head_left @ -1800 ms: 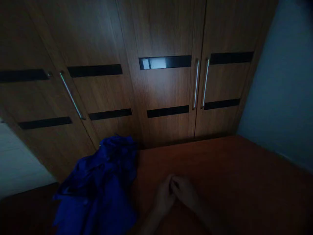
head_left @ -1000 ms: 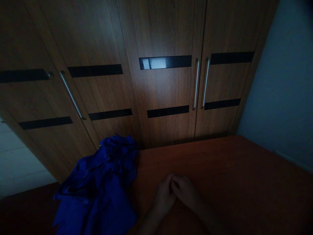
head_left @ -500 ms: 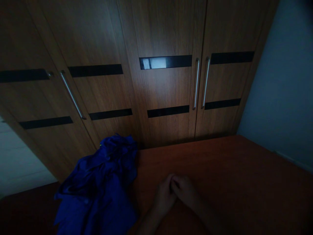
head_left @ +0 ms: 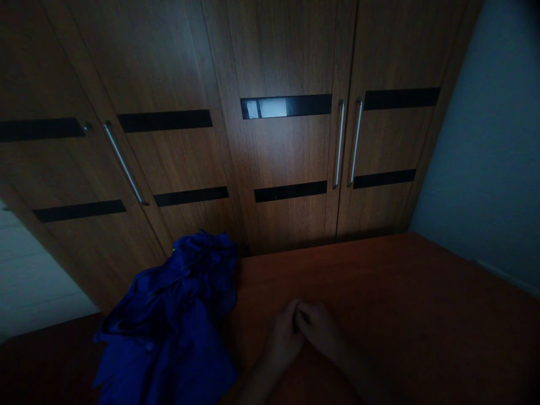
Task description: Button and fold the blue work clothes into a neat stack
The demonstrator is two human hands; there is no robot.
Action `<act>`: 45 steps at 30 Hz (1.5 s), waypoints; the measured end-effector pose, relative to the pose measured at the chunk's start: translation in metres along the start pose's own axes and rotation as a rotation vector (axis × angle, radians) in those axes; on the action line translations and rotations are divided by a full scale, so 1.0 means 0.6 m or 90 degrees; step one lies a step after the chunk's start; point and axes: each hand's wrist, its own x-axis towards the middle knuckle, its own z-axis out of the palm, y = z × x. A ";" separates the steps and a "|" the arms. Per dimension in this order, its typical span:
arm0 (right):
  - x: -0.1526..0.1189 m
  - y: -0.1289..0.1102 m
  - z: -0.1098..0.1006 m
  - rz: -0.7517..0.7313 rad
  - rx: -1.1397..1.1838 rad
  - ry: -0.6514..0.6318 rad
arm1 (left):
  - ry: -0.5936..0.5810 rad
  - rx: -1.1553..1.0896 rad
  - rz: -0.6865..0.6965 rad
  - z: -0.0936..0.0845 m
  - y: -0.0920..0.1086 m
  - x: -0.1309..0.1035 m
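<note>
My left hand [head_left: 284,332] and my right hand [head_left: 320,329] rest together over the reddish-brown table [head_left: 329,275], touching at the fingers. Both are closed, with curled fingers meeting in the middle, and no object shows in either. It is dark, so the single fingers are hard to make out. To the left of my hands lies a crumpled blue garment [head_left: 181,320], with a button visible on it. Neither hand touches it.
Behind the table stands a wooden wardrobe [head_left: 282,152] with black strips and metal handles [head_left: 340,146]; its doors are closed. A pale wall [head_left: 493,152] rises on the right. White wall [head_left: 37,275] shows at the far left.
</note>
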 end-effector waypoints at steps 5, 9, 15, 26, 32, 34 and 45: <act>-0.001 -0.002 -0.002 0.003 0.000 -0.005 | 0.001 0.002 0.005 0.001 -0.001 0.001; -0.002 -0.002 -0.004 -0.001 0.004 -0.008 | 0.004 0.016 0.003 0.002 -0.007 0.000; -0.001 -0.001 -0.003 -0.005 0.030 -0.002 | 0.006 0.036 -0.003 0.002 -0.008 -0.001; 0.011 0.019 -0.006 0.025 0.240 -0.010 | 0.012 0.130 -0.003 0.007 -0.002 -0.008; 0.018 0.025 -0.014 0.067 0.355 0.040 | 0.005 0.295 0.051 0.005 0.030 -0.011; 0.022 0.032 -0.016 0.089 0.368 0.050 | 0.011 0.386 0.082 -0.013 0.058 -0.007; 0.028 0.039 -0.014 0.171 0.398 0.061 | 0.440 0.834 -0.009 -0.336 0.184 0.015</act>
